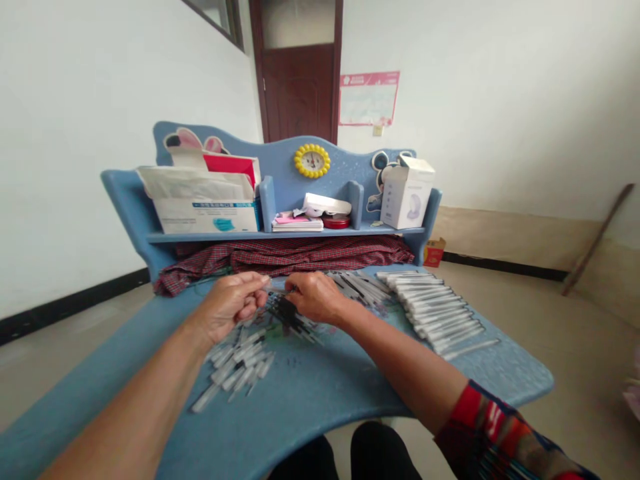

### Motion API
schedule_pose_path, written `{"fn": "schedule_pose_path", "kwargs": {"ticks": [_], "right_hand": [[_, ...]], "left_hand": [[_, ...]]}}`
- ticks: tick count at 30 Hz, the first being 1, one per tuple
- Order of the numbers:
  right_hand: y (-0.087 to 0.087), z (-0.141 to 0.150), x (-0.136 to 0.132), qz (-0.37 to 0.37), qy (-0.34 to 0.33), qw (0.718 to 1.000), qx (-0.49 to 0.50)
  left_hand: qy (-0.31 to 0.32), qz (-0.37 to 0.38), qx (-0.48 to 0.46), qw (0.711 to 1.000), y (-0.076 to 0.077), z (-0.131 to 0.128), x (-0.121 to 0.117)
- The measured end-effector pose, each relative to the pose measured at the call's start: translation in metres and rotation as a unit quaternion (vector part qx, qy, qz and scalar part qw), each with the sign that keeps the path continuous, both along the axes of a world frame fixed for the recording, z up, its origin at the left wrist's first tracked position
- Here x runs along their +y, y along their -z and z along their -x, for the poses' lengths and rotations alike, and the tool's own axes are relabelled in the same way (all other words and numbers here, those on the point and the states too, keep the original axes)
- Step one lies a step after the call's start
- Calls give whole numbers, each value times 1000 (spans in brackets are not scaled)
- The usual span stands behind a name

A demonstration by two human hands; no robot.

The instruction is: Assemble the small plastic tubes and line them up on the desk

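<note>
Blue worktop [305, 400] carries loose clear plastic tubes [235, 363] just below the left hand [230, 308], and a dark-tipped heap [289, 317] lies directly under the grip. Both hands are pressed together at the fingertips, pinching a slender piece [278, 291] between them, too small to identify. Beyond the right hand [316, 297], a neat rank of capped tubes [435, 310] lies well apart; a checked cloth [280, 257] bunches beneath the shelf behind, out of the way.

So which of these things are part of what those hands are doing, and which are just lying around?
Part of the work:
left hand
right hand
loose clear tubes
black bits
lined-up tubes

Just lying about:
mask box
yellow clock
white box
checked cloth
</note>
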State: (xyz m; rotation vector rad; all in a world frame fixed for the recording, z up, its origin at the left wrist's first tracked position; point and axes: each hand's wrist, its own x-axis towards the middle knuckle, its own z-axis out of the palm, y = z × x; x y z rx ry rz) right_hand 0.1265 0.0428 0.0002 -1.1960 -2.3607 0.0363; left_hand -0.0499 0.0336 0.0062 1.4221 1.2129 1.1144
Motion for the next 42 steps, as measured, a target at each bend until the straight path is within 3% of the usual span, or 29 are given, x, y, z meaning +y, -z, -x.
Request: {"fn": "schedule_pose_path", "kwargs": {"ticks": [7, 13, 19, 24, 36, 42], "right_hand": [[-32, -40, 6, 36, -39, 994, -91], [-50, -118, -29, 54, -23, 982, -179], [-31, -204, -81, 103, 34, 971, -212], [-8, -248, -107, 113, 82, 966, -219], [27, -276, -131, 80, 102, 969, -210], [34, -275, -127, 45, 109, 965, -233]], "left_hand": [[25, 7, 39, 999, 3, -2, 2], [33, 4, 48, 998, 2, -4, 2], [41, -10, 93, 995, 6, -5, 5], [48, -7, 103, 993, 9, -6, 5], [55, 6, 119, 991, 8, -12, 2], [63, 12, 119, 991, 10, -11, 2]]}}
